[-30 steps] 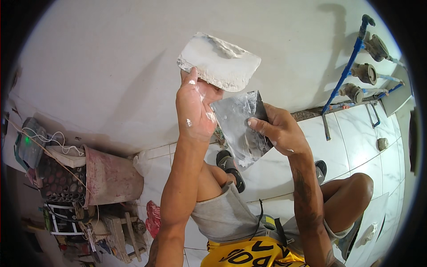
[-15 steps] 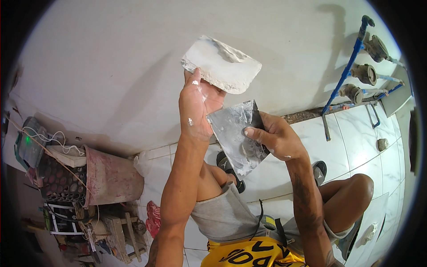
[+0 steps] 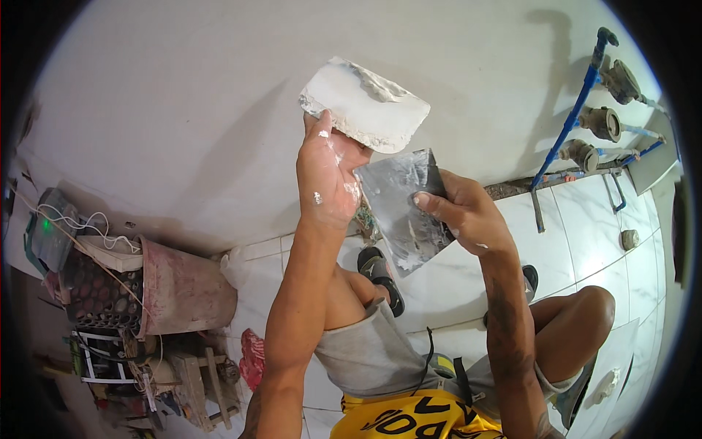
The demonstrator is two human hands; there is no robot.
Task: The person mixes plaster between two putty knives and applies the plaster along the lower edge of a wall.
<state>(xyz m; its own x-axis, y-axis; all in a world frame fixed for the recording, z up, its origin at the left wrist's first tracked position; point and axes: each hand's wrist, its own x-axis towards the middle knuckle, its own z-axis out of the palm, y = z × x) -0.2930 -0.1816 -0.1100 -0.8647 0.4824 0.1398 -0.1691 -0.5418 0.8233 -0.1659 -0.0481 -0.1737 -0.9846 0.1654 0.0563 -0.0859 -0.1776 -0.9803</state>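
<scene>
Raised before the wall, my left hand [image 3: 329,175] supports a plate coated in white putty [image 3: 358,106]. Its thumb lies over the near edge, and the other fingers pass underneath, mostly hidden. A thicker ridge of putty runs along the plate's far edge. My right hand [image 3: 472,212] pinches a flat, dark grey rectangular scraper blade [image 3: 401,208], thumb on its upper face. White smears cover the blade. Its upper left corner is close to my left palm, below the plate. Spots of putty stick to both hands.
A pale wall [image 3: 219,110] rises ahead. Blue pipes [image 3: 567,128] with round meters [image 3: 603,123] stand at right. A stained bucket [image 3: 186,285] and a wooden stool [image 3: 201,388] are at left, near a red bag [image 3: 252,358]. White tiles [image 3: 585,234] cover the floor.
My right hand and the scraper blade have shifted slightly up and to the right. The plate and my left hand have hardly moved.
</scene>
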